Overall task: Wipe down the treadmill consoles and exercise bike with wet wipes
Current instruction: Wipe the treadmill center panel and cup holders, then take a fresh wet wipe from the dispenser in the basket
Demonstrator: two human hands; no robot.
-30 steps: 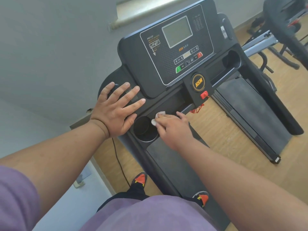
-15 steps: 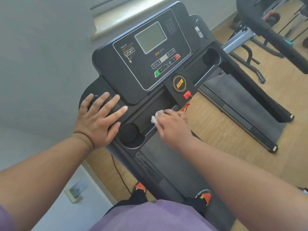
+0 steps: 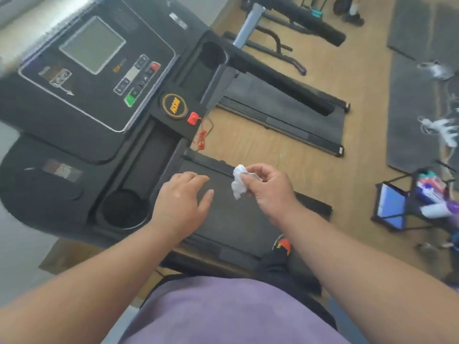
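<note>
Nearby, folding stool (image 3: 397, 207) beside treadmill (image 3: 94, 100).

A: Bright, even daylight; it seems to come from the upper left, where the wall washes out.
B: Motion blur smears the treadmill console (image 3: 94, 70); wide-angle bending shows at the edges, and shadows are soft.

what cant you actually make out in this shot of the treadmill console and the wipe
Head view only:
- Console button labels and sticker text: motion blur smears them.
- Console's top and left: cut off by the frame edge.
- Wet wipe: partly hidden in the right hand; how soiled it is can't be told.
- Left hand: its palm side is hidden, so whether it touches anything is unclear.
- Items on the stand at right: too small and blurred to identify.
</note>
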